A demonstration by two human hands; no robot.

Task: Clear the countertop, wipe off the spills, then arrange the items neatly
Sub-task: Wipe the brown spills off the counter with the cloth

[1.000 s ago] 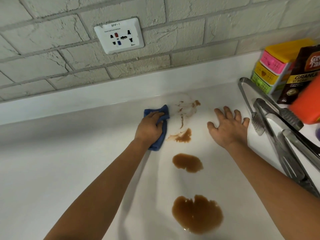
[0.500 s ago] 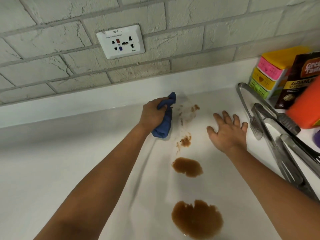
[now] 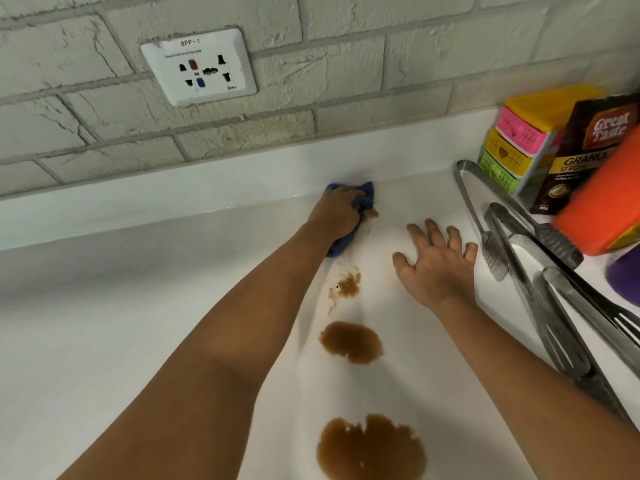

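Wiping is underway at the back of the countertop [image 3: 104, 341]: left hand [image 3: 337, 211] is curled round a bunched blue cloth [image 3: 363, 199], pressing it down right by the raised back edge, w/ a small brown spot just beside the cloth on its right. Right hand [image 3: 440, 263] lies flat on the counter, fingers spread, holding nothing, prob. bracing.

Spills left, nearest cloth to nearest camera: a smeared patch [image 3: 348, 285] just below the cloth, a round puddle [image 3: 351, 342] further down, and the big puddle [image 3: 372, 448] at the bottom of view. So wiping looks barely started, arranging not begun.

Moved off to the right: metal tongs [image 3: 485, 216] and other steel utensils [image 3: 554, 306], a stack of small colourful drawers [image 3: 512, 143], a coffee pouch [image 3: 585, 150], an orange container [image 3: 602, 209] and sth purple [image 3: 627, 275], only partly in view.

Risks from here, as I judge them:
- Left forearm runs just left of the puddles; a pull back toward the body could drag it through the wet & spread it.
- Cloth is balled up, so little surface; on the big puddle it may push liquid around rather than soak it, leaving streaks.
- Liquid shoved right could reach the right hand or the utensils, meaning more cleanup.
- Wide sweep near the tongs could knock them into the pouch or drawers.
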